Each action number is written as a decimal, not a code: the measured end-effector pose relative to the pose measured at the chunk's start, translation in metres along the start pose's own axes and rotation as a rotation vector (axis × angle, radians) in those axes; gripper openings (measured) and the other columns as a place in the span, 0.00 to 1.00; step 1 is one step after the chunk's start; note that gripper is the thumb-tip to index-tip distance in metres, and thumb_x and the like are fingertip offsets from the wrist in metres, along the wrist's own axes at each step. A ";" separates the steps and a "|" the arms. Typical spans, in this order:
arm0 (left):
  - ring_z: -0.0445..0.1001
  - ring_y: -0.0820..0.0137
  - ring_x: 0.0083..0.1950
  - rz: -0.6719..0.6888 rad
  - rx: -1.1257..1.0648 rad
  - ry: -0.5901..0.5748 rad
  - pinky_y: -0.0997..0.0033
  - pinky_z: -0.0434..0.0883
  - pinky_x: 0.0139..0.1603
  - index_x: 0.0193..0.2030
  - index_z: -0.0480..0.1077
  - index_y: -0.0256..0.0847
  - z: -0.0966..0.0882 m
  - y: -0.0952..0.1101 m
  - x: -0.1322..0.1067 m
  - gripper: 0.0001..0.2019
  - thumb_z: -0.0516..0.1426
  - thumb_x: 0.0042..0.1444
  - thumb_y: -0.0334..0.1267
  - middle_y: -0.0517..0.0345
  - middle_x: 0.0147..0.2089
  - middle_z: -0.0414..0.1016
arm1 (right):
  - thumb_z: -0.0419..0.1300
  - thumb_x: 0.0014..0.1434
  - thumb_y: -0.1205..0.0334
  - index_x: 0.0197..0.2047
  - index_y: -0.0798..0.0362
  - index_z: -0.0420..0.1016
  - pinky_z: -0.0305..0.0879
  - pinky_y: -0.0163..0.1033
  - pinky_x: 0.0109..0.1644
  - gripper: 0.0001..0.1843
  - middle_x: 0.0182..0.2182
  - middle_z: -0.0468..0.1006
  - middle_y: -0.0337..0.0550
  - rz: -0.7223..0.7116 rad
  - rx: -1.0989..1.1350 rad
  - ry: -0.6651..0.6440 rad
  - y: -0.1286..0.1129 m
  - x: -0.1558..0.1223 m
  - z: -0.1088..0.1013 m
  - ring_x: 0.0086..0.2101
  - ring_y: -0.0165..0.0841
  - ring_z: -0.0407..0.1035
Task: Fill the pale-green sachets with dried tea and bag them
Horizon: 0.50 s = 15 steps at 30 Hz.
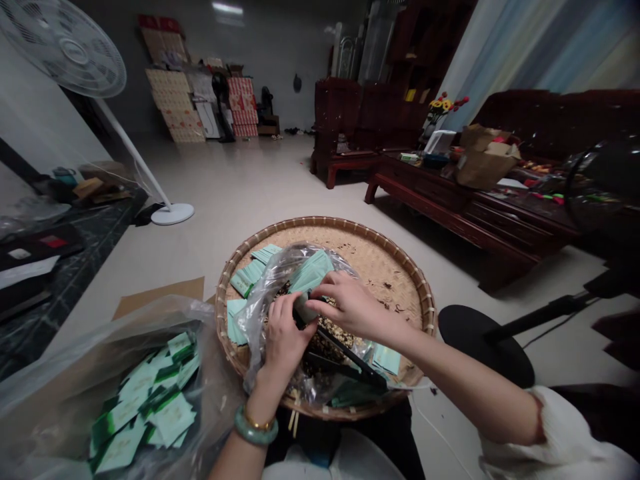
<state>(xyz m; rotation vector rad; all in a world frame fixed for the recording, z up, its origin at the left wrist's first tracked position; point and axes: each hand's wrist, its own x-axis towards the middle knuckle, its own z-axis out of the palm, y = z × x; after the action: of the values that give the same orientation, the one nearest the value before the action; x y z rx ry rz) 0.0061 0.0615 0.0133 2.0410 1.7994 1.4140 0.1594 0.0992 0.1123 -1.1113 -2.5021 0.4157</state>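
Observation:
My left hand [285, 333] is closed around a small grey-green packet [306, 308] above the bamboo tray. The fingers of my right hand [347, 303] pinch together at the packet's upper edge; what lies between them is partly hidden. Just below the hands is a black two-armed tool with a cord [350, 363], its arms apart and joined at the lower right. Under it a clear plastic bag [267, 283] holds dark and pale loose bits [345, 327]. A fanned stack of light green packets [311, 270] rests in the bag, beyond my fingers.
More green packets [247, 275] lie along the left of the round bamboo tray [427, 293], others [386, 359] at its right. A large plastic bag [200, 317] of green sachets [150, 393] stands at left. Nearby are a white fan [173, 212], a black stand base [483, 343] and a wooden table [450, 207].

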 end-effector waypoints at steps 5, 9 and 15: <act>0.69 0.58 0.46 0.049 0.056 0.013 0.55 0.70 0.46 0.49 0.65 0.39 -0.003 0.004 0.000 0.18 0.61 0.51 0.35 0.48 0.44 0.71 | 0.57 0.61 0.57 0.31 0.53 0.80 0.63 0.44 0.43 0.13 0.32 0.75 0.46 0.025 -0.079 0.127 -0.004 0.002 0.009 0.40 0.38 0.62; 0.69 0.59 0.46 0.009 0.042 -0.007 0.57 0.72 0.43 0.49 0.65 0.40 -0.005 0.003 -0.001 0.19 0.61 0.50 0.35 0.48 0.44 0.70 | 0.59 0.59 0.60 0.29 0.52 0.80 0.65 0.44 0.45 0.11 0.35 0.77 0.45 0.018 -0.045 0.178 0.002 0.002 0.013 0.41 0.39 0.63; 0.71 0.60 0.46 -0.011 -0.013 0.011 0.61 0.73 0.40 0.50 0.64 0.40 -0.004 0.001 -0.002 0.20 0.61 0.50 0.35 0.48 0.45 0.69 | 0.56 0.62 0.58 0.34 0.51 0.81 0.64 0.47 0.50 0.13 0.39 0.78 0.46 -0.087 -0.025 0.123 0.008 -0.002 0.007 0.47 0.40 0.63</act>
<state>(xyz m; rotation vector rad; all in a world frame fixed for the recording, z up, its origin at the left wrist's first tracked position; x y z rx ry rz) 0.0043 0.0575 0.0146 2.0184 1.7981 1.4323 0.1623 0.1020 0.1027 -1.0013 -2.4433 0.2842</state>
